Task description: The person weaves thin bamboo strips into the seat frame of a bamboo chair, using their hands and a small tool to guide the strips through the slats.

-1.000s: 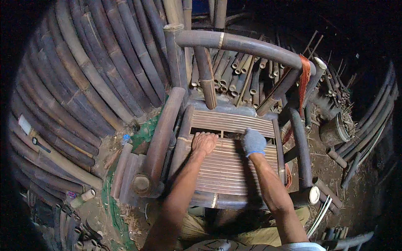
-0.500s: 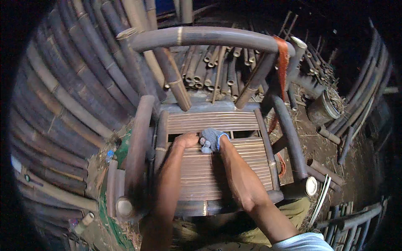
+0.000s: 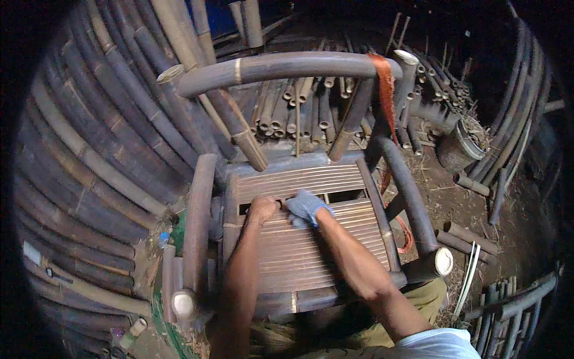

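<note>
A dark bamboo chair [image 3: 287, 67] stands in front of me, its seat [image 3: 293, 254] made of narrow bamboo slats running side to side. A dark gap [image 3: 347, 195] separates the rear slats from the front ones. At the left part of this gap is my bare left hand [image 3: 263, 209], its fingers curled closed. My right hand [image 3: 306, 206], in a grey-blue knitted glove, is closed beside it at the gap's middle. Between the two hands a small dark thing shows, too small to name. What the fingers hold is hidden.
Long bamboo poles [image 3: 89, 125] line the left side. Cut bamboo pieces [image 3: 299, 113] are stacked behind the chair. An orange strap [image 3: 384, 90] hangs from the chair's top rail. On the right floor stand a bucket of scraps [image 3: 459, 149] and short bamboo lengths [image 3: 469, 242].
The view has shifted slightly, so the chair sits a little lower and its top farther left. Both hands stay at the gap; the gloved hand has turned, with its back now showing more.
</note>
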`<state>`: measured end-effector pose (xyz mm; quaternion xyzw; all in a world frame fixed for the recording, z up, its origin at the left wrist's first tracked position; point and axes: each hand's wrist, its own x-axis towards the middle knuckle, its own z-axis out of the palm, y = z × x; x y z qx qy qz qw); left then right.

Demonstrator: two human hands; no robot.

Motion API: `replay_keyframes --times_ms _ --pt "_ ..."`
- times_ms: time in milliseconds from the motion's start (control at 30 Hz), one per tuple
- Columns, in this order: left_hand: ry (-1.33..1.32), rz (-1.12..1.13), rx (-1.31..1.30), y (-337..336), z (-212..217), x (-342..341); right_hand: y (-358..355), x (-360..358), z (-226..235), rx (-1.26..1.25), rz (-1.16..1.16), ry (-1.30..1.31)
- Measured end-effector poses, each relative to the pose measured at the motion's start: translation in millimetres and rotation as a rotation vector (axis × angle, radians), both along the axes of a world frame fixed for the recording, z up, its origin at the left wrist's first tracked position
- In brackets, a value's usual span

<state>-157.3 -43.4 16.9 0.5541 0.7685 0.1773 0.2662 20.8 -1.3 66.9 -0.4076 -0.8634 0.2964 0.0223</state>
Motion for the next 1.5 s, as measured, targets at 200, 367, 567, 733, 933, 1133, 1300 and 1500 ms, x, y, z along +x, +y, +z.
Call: replay_keyframes --times_ms 200,367,567,733,933,1133,1300,1500 --pt "-0.6 0.018 0.057 -31.4 37.5 -10.0 -52.2 54.3 39.2 0.593 -0.307 0.356" --pt "-0.771 -0.069 -0.089 -47.5 54.7 0.3 -73.1 43.0 32.0 0.609 -0.065 0.553" --pt "-0.889 0.03 -0.204 -43.7 56.8 1.2 -60.2 19.4 1.5 0.449 -0.014 0.521" --pt "-1.0 0.223 -0.175 -37.1 55.2 1.4 -68.8 44.9 15.3 -0.289 -0.201 0.725" --pt "-1.082 0.425 0.027 -32.7 46.3 -0.2 -120.6 153.3 106.2 -1.132 -0.126 1.571" --pt "-0.876 0.408 0.214 -29.4 25.1 13.0 -177.7 320.7 174.7 -0.247 -0.536 1.543" --pt "-0.109 -0.312 0.655 -46.6 34.1 53.1 -199.7 451.0 220.9 0.911 -0.706 0.95" --pt "-0.147 -0.73 0.996 -113.0 79.8 162.8 -168.3 419.6 257.2 1.183 -0.992 0.126"
